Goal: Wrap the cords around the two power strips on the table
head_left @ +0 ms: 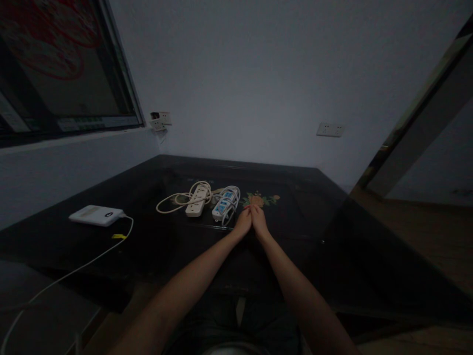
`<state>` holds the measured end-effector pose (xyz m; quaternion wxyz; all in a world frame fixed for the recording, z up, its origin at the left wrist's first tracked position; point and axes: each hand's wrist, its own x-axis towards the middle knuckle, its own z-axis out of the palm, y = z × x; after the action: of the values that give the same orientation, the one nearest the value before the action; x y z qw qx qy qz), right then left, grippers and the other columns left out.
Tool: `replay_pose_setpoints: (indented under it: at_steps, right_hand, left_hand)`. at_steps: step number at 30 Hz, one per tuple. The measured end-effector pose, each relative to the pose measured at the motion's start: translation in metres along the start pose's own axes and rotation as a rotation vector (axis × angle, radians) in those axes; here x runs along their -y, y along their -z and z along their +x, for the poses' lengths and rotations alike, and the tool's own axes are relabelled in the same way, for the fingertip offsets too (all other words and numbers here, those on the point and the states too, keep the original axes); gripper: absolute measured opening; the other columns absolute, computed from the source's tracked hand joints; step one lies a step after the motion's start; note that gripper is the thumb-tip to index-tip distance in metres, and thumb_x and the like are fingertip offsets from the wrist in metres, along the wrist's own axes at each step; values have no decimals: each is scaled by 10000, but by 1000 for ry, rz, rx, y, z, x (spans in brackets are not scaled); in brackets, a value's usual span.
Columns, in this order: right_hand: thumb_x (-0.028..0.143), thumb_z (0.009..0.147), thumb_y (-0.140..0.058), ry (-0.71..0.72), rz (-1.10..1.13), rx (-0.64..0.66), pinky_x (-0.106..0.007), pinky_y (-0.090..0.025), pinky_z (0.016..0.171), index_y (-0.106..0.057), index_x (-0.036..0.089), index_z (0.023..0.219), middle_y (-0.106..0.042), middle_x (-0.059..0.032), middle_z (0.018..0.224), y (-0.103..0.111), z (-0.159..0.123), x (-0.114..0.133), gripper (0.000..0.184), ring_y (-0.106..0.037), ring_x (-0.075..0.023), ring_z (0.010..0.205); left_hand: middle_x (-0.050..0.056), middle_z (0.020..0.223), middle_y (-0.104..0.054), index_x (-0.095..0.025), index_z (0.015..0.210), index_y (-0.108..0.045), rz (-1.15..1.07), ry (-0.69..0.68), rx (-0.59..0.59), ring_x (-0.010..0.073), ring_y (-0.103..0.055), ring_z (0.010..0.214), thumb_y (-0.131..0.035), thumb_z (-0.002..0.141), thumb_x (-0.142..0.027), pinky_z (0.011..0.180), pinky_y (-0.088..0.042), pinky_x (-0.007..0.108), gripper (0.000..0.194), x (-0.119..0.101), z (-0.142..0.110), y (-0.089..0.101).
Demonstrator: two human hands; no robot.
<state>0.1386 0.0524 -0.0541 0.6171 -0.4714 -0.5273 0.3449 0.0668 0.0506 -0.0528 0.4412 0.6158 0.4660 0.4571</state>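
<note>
My left hand [243, 223] and my right hand [259, 220] are pressed side by side above the dark table [332, 231], fingers held together and pointing away from me. Nothing shows in either hand. Just beyond and left of the fingertips lies a white and blue power strip [222, 204] with its cord wound around it. A cream power strip [196, 199] with a looped cord lies to its left. Neither hand touches the strips.
A white power bank [96, 215] sits at the table's left with a white cable [74, 268] running off toward me. A flower pattern [264, 199] marks the tabletop. Wall sockets [330, 129] and a window [62, 74] are behind.
</note>
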Motion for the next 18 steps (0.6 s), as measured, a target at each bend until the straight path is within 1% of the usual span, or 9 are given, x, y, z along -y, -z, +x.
replay_pose_setpoints:
  at_steps: [12,18]
  right_hand:
    - [315,709,-436,-1,-5,9,-303,-430,755,-627,206,647,-655,-32,686,0,-1,-1,229,-594,-213,747]
    - [315,706,-432,-3,-4,7,-302,-434,753,-622,206,640,-651,-32,673,-1,0,0,230,-592,-211,735]
  left_hand:
    - [124,1016,-698,-94,978,-650,5,-10,-7,222,-611,1041,-394,858,-130,958,-427,336,285,0,0,1]
    - [124,989,-705,-103,927,-661,11,-8,0,226,-629,993,-404,853,-146,925,-449,343,271,2,1,0]
